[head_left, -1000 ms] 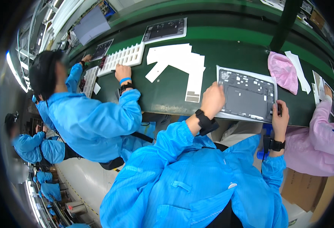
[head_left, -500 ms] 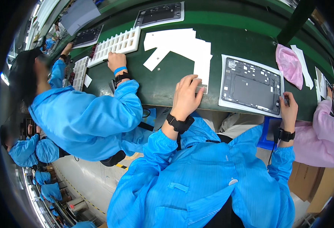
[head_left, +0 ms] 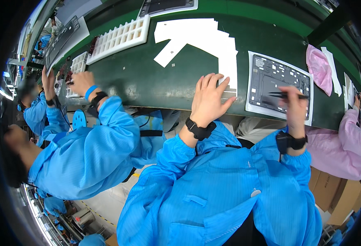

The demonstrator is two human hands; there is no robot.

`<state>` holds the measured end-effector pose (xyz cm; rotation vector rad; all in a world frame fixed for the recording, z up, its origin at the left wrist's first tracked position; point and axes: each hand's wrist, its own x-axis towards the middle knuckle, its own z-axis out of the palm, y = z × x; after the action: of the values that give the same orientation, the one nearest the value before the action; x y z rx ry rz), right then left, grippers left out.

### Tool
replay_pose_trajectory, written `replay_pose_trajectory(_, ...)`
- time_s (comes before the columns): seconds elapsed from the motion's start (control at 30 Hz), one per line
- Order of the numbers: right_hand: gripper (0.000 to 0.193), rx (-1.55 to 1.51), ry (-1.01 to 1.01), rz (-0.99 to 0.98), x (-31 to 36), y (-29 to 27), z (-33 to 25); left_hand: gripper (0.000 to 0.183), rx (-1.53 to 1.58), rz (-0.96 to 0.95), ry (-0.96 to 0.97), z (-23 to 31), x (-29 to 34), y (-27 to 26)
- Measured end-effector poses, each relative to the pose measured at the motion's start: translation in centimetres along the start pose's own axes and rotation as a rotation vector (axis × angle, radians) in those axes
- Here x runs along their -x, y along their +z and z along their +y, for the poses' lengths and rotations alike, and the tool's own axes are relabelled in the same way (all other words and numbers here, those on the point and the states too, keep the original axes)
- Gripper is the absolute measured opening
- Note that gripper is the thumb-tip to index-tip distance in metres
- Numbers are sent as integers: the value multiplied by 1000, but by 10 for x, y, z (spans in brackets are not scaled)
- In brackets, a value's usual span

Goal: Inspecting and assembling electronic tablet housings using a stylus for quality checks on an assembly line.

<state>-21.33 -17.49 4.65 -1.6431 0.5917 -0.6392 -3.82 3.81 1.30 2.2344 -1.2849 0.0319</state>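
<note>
My left hand (head_left: pixel 209 99) rests flat with fingers spread on the green work surface (head_left: pixel 147 78), its fingertips on the lower end of a stack of white sheets (head_left: pixel 213 41). My right hand (head_left: pixel 294 105) grips black tweezers (head_left: pixel 279 95) whose tips point left over a dark opened device panel (head_left: pixel 277 82) lying on a white sheet. Both wrists carry black straps over blue sleeves.
A pink cloth (head_left: pixel 318 67) lies right of the panel. A white compartment tray (head_left: pixel 119 35) sits at the back left. A co-worker in blue (head_left: pixel 86 147) works at my left, hand at a small tray (head_left: pixel 77 69). A person in pink (head_left: pixel 355 139) stands at right.
My left hand slid left from the panel's edge onto the white sheets. My right hand came up from the panel's right corner onto it with the tweezers. The view tilted closer.
</note>
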Motion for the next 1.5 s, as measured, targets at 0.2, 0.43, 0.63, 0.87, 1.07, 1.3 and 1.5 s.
replay_pose_trajectory(0.2,20,-77,72,-197,-24,79,3,53,-40,52,62,-6,-2,4)
replay_pose_trajectory(0.43,21,127,41,-192,-24,93,19,50,-40,45,49,-6,-1,6)
replay_pose_trajectory(0.63,22,297,-49,-202,-22,97,14,51,-31,48,40,-6,-2,7)
replay_pose_trajectory(0.87,21,123,42,-174,-22,98,18,51,-27,38,32,-8,-3,6)
replay_pose_trajectory(1.07,20,147,1,-185,-21,107,19,51,-26,40,33,-8,-2,8)
replay_pose_trajectory(1.3,21,-150,83,40,-27,58,10,49,41,35,20,-10,-3,7)
replay_pose_trajectory(1.5,21,-131,189,48,-21,29,32,41,38,106,11,3,-3,4)
